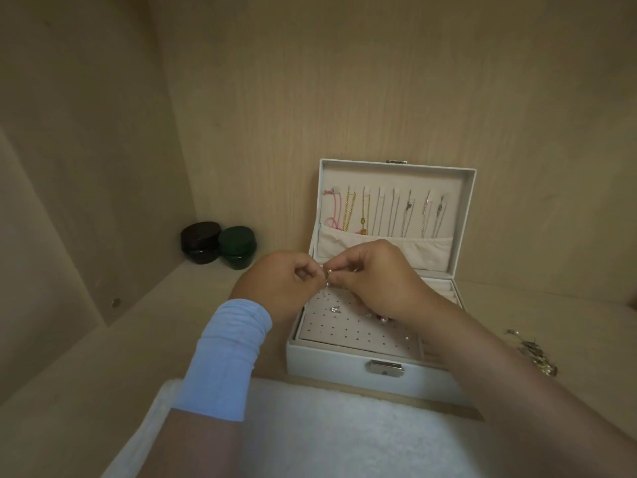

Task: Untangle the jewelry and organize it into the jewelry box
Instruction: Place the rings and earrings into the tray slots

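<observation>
Two dark jars (218,246) sit far left on the shelf, touching. Left hand (279,284), blue sleeve (227,360) at the wrist, and right hand (377,279) meet over the open white jewelry box (331,363), fingertips of both pinched on a small pearl earring (328,274) above the perforated earring tray (348,331). Chains (382,213) hang in the lid. A tangled pile of jewelry (534,353) lies on the shelf right of the box.

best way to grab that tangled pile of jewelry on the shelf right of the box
Judging by its pose, pinch the tangled pile from above at its near, thicker gold end. It lies flat and loose on the shelf, apart from the jewelry box, so nothing blocks a top approach. Lifting one end should let the strands hang apart rather than knot tighter.
</observation>
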The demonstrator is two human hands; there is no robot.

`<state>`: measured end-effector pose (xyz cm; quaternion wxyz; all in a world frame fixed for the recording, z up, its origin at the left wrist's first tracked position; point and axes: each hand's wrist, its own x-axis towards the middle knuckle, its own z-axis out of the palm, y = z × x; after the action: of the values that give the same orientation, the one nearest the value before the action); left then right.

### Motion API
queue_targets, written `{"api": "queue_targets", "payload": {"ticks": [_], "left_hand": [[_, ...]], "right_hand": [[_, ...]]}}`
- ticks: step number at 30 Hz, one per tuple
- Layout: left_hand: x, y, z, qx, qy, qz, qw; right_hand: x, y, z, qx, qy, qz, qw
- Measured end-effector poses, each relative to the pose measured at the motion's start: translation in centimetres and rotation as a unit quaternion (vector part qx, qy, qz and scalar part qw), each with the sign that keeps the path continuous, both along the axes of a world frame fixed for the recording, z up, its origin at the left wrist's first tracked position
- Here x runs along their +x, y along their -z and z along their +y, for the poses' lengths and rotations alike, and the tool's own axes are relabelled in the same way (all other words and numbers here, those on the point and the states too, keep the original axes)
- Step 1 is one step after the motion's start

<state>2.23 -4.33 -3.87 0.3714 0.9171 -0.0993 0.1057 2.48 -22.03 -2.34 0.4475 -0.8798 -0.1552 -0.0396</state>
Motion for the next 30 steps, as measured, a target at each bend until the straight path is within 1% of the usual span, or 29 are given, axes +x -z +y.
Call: {"api": "queue_targets", "payload": {"ticks": [2,5,7,11,14,18,21,25,30], "left_hand": [[0.1,-0.1,0.7,0.000,-0.020,0.000,1.000],[0.2,-0.1,1.7,-0.002,-0.035,-0.001,0.999],[0.3,0.0,1.8,-0.006,-0.025,0.009,1.000],[0.2,0.0,1.7,-0.015,-0.008,0.017,1.000],[0.1,0.0,1.6,-0.021,-0.005,0.019,1.000],[-0.1,0.0,1.3,-0.022,0.003,0.024,0.999],[-0.1,0.0,1.3,-0.023,0.010,0.030,0.999],[-0.1,0.1,1.1,-0.015,0.014,0.040,0.999],[-0.3,0.1,0.7,0.034,0.015,0.034,0.999]], "right_hand": [[0.6,0.4,0.5,-0.101,-0.002,-0.068,0.993],[1.0,0.6,1.1,-0.230,-0.005,-0.131,0.964],[0.8,0.3,1.4,-0.272,-0.010,-0.162,0.948],[0.7,0.6,1.8,-0.324,-0.028,-0.219,0.920],[0.8,0.7,1.9,-0.354,-0.042,-0.231,0.905],[0.5,-0.1,1.8,-0.332,-0.075,-0.173,0.924],[0.4,-0.9,1.6,-0.307,-0.049,-0.128,0.942],[0.7,-0.9,1.6,-0.265,-0.033,-0.105,0.958],[0.8,-0.7,0.2,-0.164,-0.031,-0.076,0.983]]}}
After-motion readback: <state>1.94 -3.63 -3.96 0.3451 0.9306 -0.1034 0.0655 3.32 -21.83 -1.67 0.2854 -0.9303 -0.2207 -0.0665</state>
